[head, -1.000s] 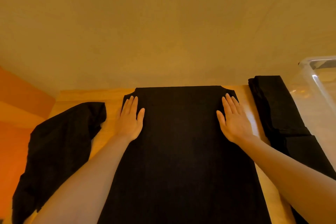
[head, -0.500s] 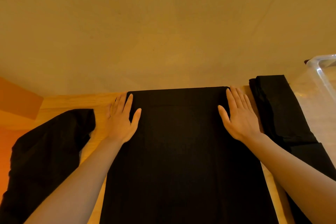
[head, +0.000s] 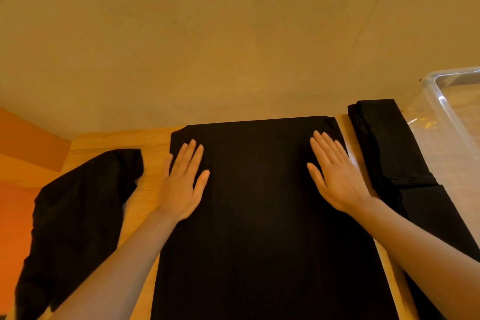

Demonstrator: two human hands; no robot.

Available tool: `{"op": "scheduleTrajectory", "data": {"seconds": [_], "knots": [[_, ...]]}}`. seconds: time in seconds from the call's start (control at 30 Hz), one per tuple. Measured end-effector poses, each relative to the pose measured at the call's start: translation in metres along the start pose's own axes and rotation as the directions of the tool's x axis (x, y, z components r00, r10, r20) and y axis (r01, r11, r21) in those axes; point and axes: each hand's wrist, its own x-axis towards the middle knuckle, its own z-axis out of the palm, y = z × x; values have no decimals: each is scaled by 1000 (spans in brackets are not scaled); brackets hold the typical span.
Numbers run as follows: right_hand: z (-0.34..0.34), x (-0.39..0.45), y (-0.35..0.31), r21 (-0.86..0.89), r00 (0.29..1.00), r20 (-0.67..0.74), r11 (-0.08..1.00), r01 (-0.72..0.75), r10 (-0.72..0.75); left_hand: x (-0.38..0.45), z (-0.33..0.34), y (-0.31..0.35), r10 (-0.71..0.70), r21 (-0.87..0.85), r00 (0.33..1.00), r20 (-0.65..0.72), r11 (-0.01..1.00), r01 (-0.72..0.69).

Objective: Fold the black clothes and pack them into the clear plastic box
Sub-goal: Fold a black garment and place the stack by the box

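Observation:
A black garment [head: 262, 210] lies flat down the middle of the wooden table [head: 114, 140], its far edge at the table's back. My left hand [head: 183, 182] presses flat on its far left edge, fingers straight, partly over the wood. My right hand [head: 335, 174] presses flat on its far right edge. A folded black garment [head: 389, 148] lies to the right, beside the clear plastic box [head: 452, 122]. A crumpled black garment [head: 78, 215] lies at the left.
A tan wall rises right behind the table's back edge. An orange surface [head: 18, 189] lies beyond the table's left side. The plastic box runs out of view at the right.
Both hands have slid back towards me along the garment's side edges, fingers still flat. The view has shifted slightly; the garment's far edge looks straighter.

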Motion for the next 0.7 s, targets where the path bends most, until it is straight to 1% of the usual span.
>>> {"op": "scheduleTrajectory", "data": {"seconds": [0.1,0.17,0.23,0.3,0.4,0.47,0.53,0.6,0.67,0.7], "knots": [[0,-51,-18,39,994,107,999,30,-34,-54,5,14,126,-2,991,47,992,-126],[3,-81,-28,32,985,167,998,49,-53,-93,11,20,164,-25,984,73,986,-163],[7,-107,-37,26,976,204,997,77,-81,-129,17,23,164,-45,981,101,986,-160],[12,-128,-44,18,971,220,996,92,-94,-160,22,26,117,-46,986,121,993,-112],[19,-159,-52,11,978,191,996,87,-88,-192,26,27,28,-54,991,133,998,-21],[25,-180,-55,7,984,157,996,87,-87,-208,26,25,26,-63,992,126,998,-18],[30,-201,-57,19,987,131,996,91,-93,-223,25,22,59,-72,991,121,996,-51],[32,-221,-58,40,989,110,995,90,-94,-239,25,16,121,-62,984,133,992,-114],[35,-241,-57,17,990,85,994,112,-113,-254,26,7,196,-4,966,168,980,-199],[37,-249,-55,-25,987,80,990,141,-139,-258,26,2,233,40,957,172,969,-243]]}}
